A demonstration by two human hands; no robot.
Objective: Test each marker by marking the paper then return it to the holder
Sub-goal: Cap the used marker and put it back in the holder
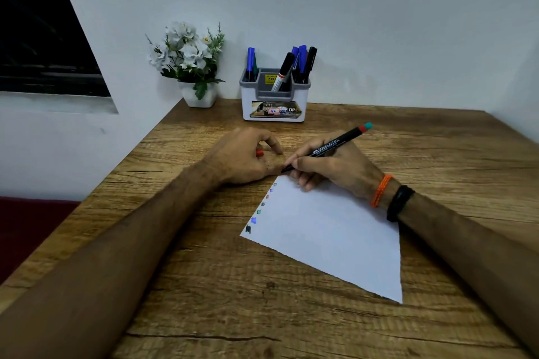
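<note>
The slim black marker with a red-and-teal end [326,147] is pinched in the right hand [329,166], its tip at the far left corner of the white paper sheet [329,239], above a column of small colour dabs. The left hand [242,157], curled round a small red cap [259,152], rests just beside that corner. A short, light stroke should suffice, then recapping. The grey-rimmed white plastic holder [274,102] stands far back on the grainy wooden bench [233,300], beside a white potted flower [189,64].
</note>
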